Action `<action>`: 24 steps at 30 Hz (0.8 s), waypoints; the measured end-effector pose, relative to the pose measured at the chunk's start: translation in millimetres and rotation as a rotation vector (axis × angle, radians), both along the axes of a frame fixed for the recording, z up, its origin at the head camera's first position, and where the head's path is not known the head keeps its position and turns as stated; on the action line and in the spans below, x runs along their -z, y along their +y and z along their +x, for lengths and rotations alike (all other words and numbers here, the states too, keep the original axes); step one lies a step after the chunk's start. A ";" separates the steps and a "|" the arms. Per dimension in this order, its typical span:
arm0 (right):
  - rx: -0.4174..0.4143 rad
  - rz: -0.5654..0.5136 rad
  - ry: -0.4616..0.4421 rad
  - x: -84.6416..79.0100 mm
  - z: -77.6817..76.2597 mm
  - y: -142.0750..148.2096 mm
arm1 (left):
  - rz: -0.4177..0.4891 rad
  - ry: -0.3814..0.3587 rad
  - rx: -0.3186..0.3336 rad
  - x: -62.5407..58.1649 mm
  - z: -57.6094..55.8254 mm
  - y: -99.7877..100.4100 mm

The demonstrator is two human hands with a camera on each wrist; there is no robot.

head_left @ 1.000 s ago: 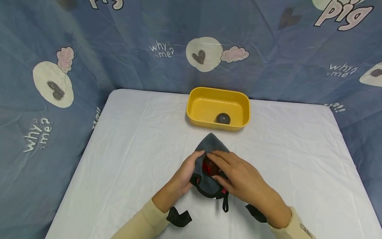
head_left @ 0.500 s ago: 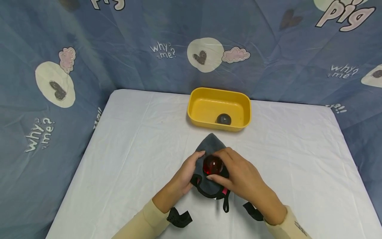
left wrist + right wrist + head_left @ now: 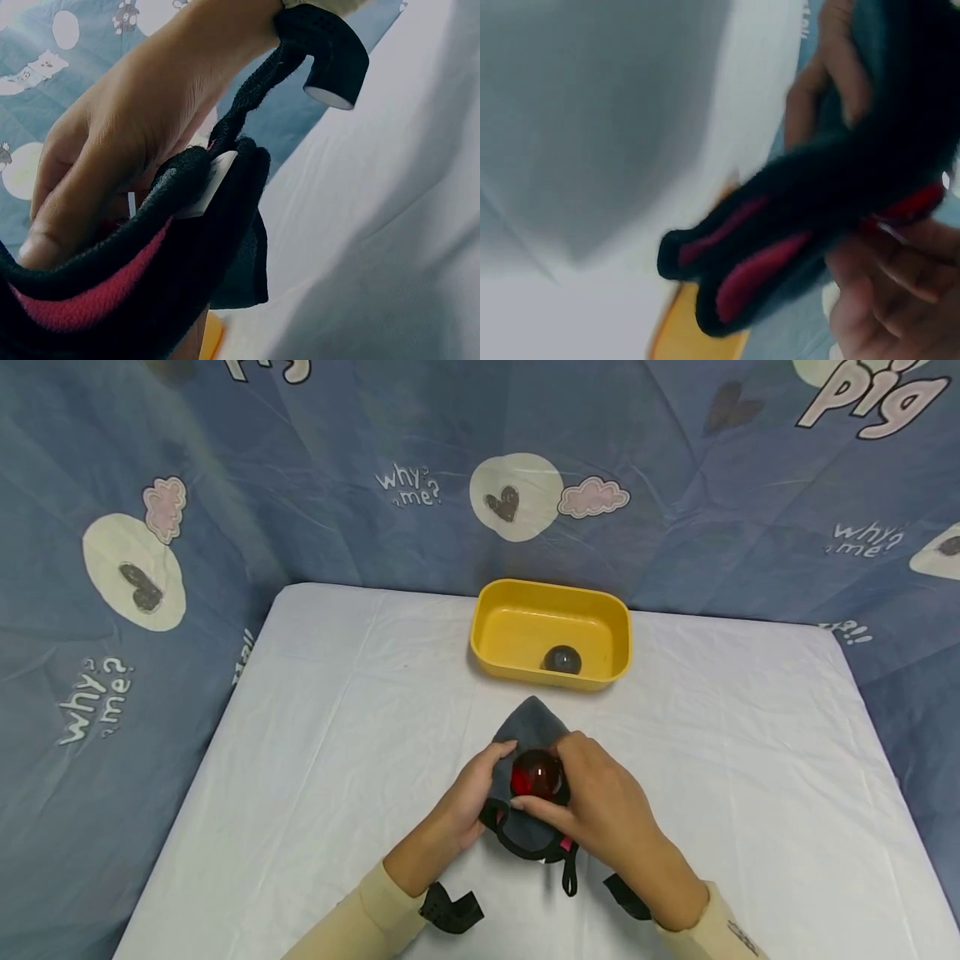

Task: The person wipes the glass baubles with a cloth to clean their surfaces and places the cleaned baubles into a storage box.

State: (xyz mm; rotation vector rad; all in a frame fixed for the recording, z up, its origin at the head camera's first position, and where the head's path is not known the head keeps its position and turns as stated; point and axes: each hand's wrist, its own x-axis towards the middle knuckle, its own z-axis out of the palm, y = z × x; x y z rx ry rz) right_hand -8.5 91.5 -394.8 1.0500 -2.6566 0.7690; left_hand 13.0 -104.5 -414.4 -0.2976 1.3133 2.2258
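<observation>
A shiny see-through red ball (image 3: 536, 774) sits against a folded dark grey-blue cloth (image 3: 529, 723) in the head view, above the middle front of the table. My left hand (image 3: 465, 793) grips the cloth's left side, thumb on top. My right hand (image 3: 611, 806) curls its fingers around the ball's right side, and its thumb lies along the near side. Black edging and a hanging loop (image 3: 570, 872) finish the cloth's near end. The left wrist view shows pink lining (image 3: 97, 296) between folds and a small white tag (image 3: 208, 186). Cloth covers most of the left fingers.
Behind the cloth stands a yellow tray (image 3: 487, 647) holding a dark glassy ball (image 3: 562, 659). White fabric (image 3: 322, 760) covers the table, and a blue printed curtain (image 3: 330, 527) rises along its back and sides. Black wrist devices (image 3: 452, 908) hang below the forearms.
My right fingers have drawn back to the right across the ball, leaving more of its top in view. The right wrist has shifted slightly left. My left hand still grips the cloth.
</observation>
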 end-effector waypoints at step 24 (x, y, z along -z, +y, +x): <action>-0.143 0.142 -0.115 -16.3 2.6 6.7 | 0.006 -0.003 0.039 4.0 -1.4 -1.6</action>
